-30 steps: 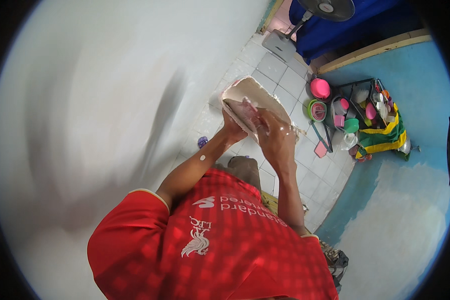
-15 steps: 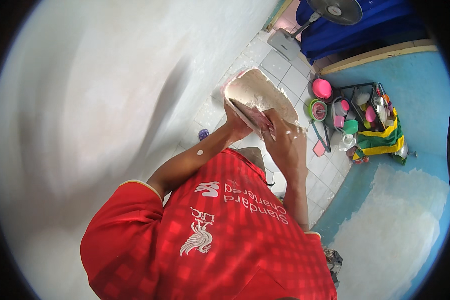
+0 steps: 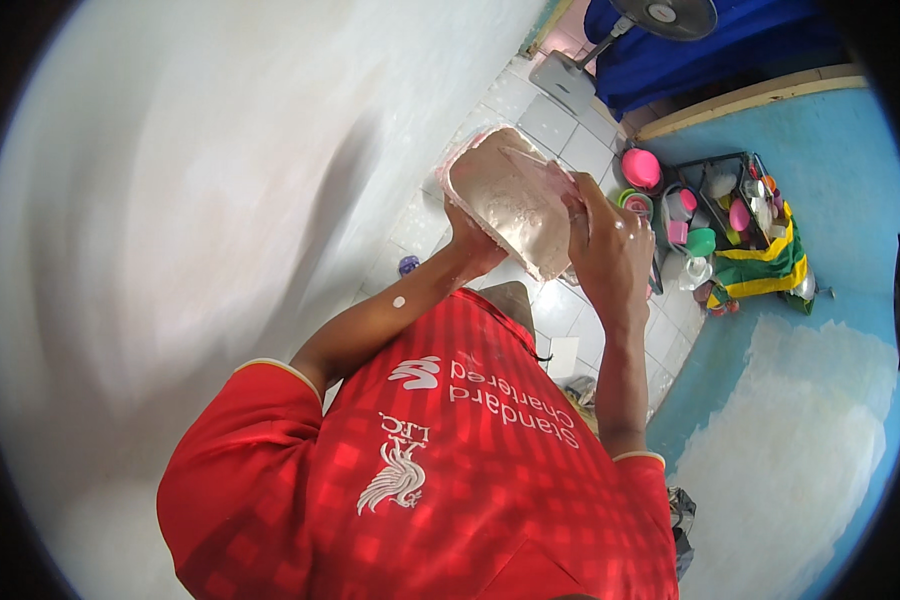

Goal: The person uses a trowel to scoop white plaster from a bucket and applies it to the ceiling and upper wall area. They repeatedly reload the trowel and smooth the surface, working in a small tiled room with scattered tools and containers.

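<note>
A flat board (image 3: 510,195) smeared with wet white plaster is held up in front of my chest, tilted toward me. My left hand (image 3: 475,248) grips it from below at its near left edge. At the board's right edge is my right hand (image 3: 608,250), spattered with plaster and closed on a thin flat trowel (image 3: 542,165) that lies across the plaster. Below both arms my red shirt (image 3: 440,470) fills the lower view and hides my legs.
A white plastered wall (image 3: 200,220) fills the left side. The floor (image 3: 560,125) is pale tile. A standing fan (image 3: 660,15) and a blue cloth (image 3: 730,50) are at the top. A rack of colourful plastic dishes (image 3: 715,215) stands by the blue wall (image 3: 820,400).
Both hands have lifted the board closer to me, and it is tilted more, showing more of its plastered face. The right hand has shifted along the board's right edge.
</note>
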The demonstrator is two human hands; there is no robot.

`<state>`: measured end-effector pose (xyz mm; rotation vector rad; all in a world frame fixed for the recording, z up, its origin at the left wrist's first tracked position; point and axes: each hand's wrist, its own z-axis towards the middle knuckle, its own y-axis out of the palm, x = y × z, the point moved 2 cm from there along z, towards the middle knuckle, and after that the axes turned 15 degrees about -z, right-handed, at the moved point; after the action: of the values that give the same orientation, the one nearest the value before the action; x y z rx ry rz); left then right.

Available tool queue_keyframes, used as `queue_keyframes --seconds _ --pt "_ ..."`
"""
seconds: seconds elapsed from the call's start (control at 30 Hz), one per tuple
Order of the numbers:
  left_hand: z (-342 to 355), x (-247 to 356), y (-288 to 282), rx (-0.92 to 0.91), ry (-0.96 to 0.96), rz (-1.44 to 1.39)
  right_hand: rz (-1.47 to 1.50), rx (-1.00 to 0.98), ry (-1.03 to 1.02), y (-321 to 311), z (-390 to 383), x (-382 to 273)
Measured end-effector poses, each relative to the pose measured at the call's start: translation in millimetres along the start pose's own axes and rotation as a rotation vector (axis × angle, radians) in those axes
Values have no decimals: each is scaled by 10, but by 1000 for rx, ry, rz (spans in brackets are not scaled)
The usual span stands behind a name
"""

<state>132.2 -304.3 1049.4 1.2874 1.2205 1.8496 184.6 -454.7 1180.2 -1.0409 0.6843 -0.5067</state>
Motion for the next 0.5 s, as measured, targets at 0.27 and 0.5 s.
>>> queue_keyframes --seconds 0.27,0.5 --pt "-35 110 -168 38 -26 -170 -165 -2 -127 497 7 -140" --pt "-154 198 -541 204 41 -206 -76 -73 -203 925 -155 -390"
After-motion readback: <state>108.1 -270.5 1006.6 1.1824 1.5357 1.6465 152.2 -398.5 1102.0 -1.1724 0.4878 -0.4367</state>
